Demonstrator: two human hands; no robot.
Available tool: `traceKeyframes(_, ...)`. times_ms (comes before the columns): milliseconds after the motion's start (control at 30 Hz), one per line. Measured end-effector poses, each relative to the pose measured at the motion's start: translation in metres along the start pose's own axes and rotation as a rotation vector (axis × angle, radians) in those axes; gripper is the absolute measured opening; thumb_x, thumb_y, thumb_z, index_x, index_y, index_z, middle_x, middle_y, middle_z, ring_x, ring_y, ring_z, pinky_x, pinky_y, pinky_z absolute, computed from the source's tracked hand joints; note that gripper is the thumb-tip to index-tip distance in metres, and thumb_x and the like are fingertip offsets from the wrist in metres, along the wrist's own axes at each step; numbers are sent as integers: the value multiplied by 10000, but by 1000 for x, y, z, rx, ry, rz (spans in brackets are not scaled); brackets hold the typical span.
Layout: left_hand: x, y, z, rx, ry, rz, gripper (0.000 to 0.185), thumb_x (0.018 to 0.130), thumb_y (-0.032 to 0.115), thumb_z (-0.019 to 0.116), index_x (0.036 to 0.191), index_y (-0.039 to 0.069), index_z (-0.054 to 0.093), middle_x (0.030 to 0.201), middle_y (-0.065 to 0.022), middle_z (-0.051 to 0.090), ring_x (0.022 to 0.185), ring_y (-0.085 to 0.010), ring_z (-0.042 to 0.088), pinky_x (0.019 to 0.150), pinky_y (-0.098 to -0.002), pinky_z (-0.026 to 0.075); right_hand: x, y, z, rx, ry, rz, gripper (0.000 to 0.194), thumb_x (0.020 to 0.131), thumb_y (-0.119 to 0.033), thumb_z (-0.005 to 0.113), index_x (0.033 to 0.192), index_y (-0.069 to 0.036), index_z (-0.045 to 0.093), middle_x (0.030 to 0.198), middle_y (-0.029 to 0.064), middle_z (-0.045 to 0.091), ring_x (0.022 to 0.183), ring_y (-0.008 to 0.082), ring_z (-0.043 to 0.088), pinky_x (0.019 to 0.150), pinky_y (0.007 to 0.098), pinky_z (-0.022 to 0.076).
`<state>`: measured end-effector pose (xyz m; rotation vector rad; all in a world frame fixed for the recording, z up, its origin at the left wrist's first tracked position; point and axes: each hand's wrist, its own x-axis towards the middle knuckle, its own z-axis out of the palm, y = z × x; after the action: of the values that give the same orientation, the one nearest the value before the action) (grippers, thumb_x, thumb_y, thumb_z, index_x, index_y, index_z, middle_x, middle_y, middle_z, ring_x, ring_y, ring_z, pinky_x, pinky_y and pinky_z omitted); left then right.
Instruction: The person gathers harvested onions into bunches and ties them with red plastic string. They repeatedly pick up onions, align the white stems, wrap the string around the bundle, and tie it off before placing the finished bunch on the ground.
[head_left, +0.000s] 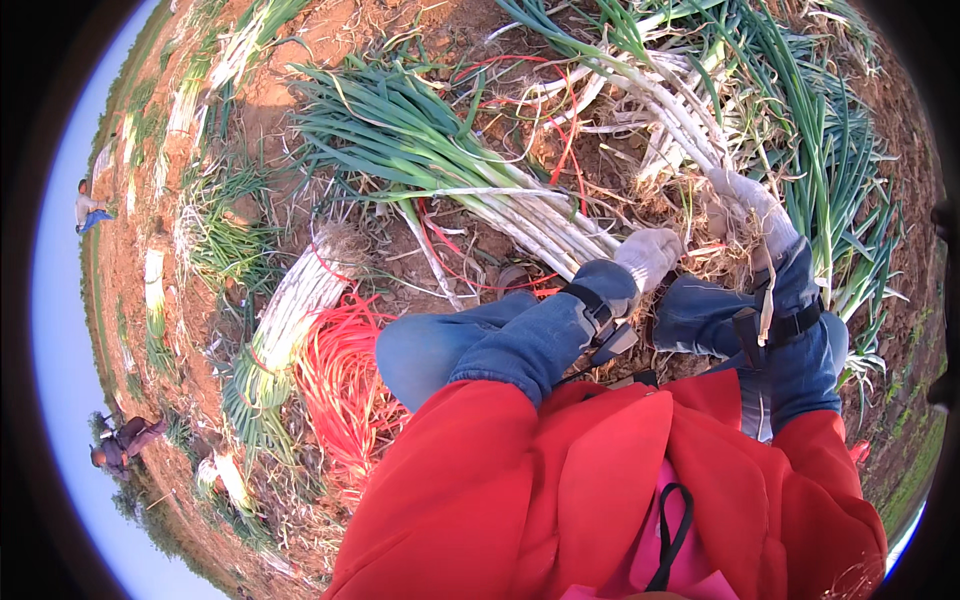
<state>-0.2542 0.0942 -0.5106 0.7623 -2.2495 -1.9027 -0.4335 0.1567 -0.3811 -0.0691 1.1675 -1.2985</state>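
Note:
My right hand (754, 202), in a pale glove, is closed around the root end of several long green onions (675, 112), whose leaves point up and away. My left hand (651, 255), also gloved, is beside the root end of a large loose bunch of green onions (480, 176) on the soil. Its fingers are turned away, so its grip is unclear. Thin red plastic ties (574, 150) run on the ground around this bunch. To the left lies a tied bundle of green onions (296, 307), roots up, next to a heap of red plastic strips (345, 382).
A thick pile of green onions (825, 150) lies on the right. More bundles (154, 285) and loose stalks are spread over the brown soil at the left. Two people, one crouching person (90, 208) and one bending person (124, 448), are farther off in the field.

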Motion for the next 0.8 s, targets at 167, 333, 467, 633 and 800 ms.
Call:
traceKeyframes(167, 11, 11, -34, 468, 109, -180, 379, 964, 383, 581, 1203, 108, 684, 1023, -178, 724, 994, -366, 687, 888, -472, 526, 3, 7, -22, 140, -108, 14, 173, 1050, -191, 561, 1100, -26, 551, 862, -34, 520, 636, 37, 468, 543, 218, 426)
traceKeyframes(333, 12, -52, -171, 806, 459, -504, 343, 982, 350, 519, 1152, 113, 700, 1066, -202, 708, 1042, -341, 690, 897, -471, 544, 0, 72, -32, 422, -71, 130, 148, 1053, -201, 544, 1009, -60, 559, 785, -40, 499, 589, 49, 470, 543, 237, 441)
traceKeyframes(467, -14, -83, -195, 542, 627, -580, 336, 916, 341, 628, 1106, 71, 694, 1158, -210, 693, 1076, -366, 663, 932, -473, 515, 4, 81, -16, 268, 1, 159, 137, 1032, -186, 574, 1010, -52, 563, 742, -30, 501, 572, 58, 475, 490, 220, 441)
traceKeyframes(633, -24, -56, -184, 557, 1010, -392, 256, 895, 264, 672, 1085, 93, 694, 1071, -206, 680, 981, -401, 660, 868, -490, 524, 7, 62, 2, 104, -70, 48, 239, 949, -300, 705, 961, -75, 623, 706, -22, 559, 554, 94, 526, 471, 249, 429)
traceKeyframes(800, -27, -54, -156, 573, 1087, -239, 205, 886, 238, 678, 1045, 110, 698, 1045, -186, 657, 944, -400, 655, 828, -484, 527, 12, 71, -1, 128, -11, 72, 278, 950, -353, 693, 929, -87, 616, 683, -18, 553, 542, 96, 525, 466, 261, 426)
